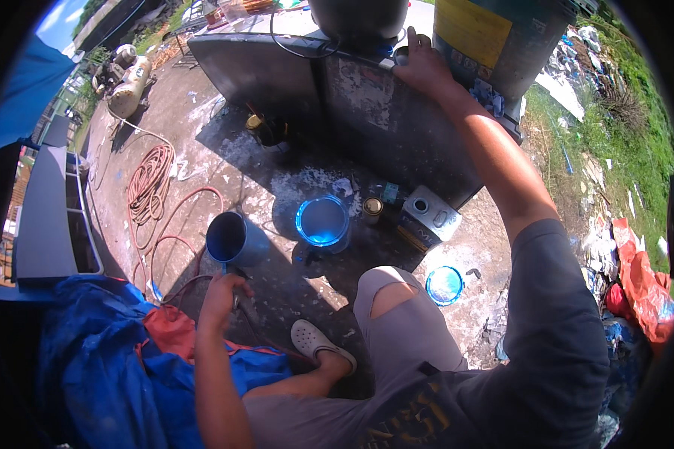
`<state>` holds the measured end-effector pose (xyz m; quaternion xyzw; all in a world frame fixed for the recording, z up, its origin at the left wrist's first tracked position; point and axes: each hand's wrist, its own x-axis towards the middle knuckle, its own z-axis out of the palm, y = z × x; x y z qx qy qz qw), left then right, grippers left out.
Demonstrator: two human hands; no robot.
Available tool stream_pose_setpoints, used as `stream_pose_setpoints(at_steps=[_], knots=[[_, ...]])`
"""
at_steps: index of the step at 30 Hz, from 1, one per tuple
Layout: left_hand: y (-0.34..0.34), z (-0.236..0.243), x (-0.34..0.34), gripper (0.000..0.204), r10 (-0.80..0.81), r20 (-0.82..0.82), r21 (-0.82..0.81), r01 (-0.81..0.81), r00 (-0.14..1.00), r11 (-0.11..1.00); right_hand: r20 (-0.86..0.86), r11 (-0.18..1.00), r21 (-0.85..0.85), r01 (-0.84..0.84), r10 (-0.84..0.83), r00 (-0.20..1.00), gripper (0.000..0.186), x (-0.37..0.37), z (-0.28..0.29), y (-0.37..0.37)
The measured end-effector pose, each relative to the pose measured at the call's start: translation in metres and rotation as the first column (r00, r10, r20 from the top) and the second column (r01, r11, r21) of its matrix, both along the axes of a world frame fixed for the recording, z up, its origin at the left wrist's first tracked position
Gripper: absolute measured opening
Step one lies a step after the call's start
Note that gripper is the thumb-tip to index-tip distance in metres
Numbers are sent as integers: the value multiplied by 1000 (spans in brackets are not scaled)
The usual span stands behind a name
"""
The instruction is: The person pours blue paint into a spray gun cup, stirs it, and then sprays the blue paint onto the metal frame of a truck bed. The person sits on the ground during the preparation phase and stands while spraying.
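Observation:
My left hand (pixel 228 293) is closed at the handle of a blue plastic mug (pixel 241 241), whose open mouth tilts up and leftward. A grey piece with a thin hose shows beside those fingers; its kind is unclear. Reaching far up to the table (pixel 359 93), my right hand (pixel 425 66) has its fingers bent around a small grey round object (pixel 402 55) at the edge. It sits between a dark round pot (pixel 359 16) and a large bucket with a yellow label (pixel 475 37). On the ground between my arms stands a blue-rimmed pail (pixel 323 221).
Near the pail are a small can (pixel 372 208), a rectangular metal can (pixel 430 217) and a blue-rimmed lid (pixel 444 286). A coiled red hose (pixel 151 183) and an air compressor (pixel 129 82) lie left. Blue tarpaulin (pixel 105 352) bunches near my left arm; litter (pixel 640 277) lines the right.

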<state>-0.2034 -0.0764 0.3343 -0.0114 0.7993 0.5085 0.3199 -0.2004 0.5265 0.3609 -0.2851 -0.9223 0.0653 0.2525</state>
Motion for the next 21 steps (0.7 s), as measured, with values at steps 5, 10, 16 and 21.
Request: stream_pose_setpoints(at_steps=[5,10,16,21], knots=[[15,-19,11,22,-26,26,-8,26,999,1000,93,995,-20,99,-97,991,99,-19,-2,32],[4,-57,25,23,-24,35,-118,28,999,993,-302,959,54,-279,282,911,90,73,-49,-59],[3,-100,20,28,-49,37,-52,51,998,997,5,920,-389,39,-40,999,110,272,-221,-136],[13,-119,14,32,30,69,-8,-30,997,1000,37,879,-477,25,-8,999,123,298,-326,-123]])
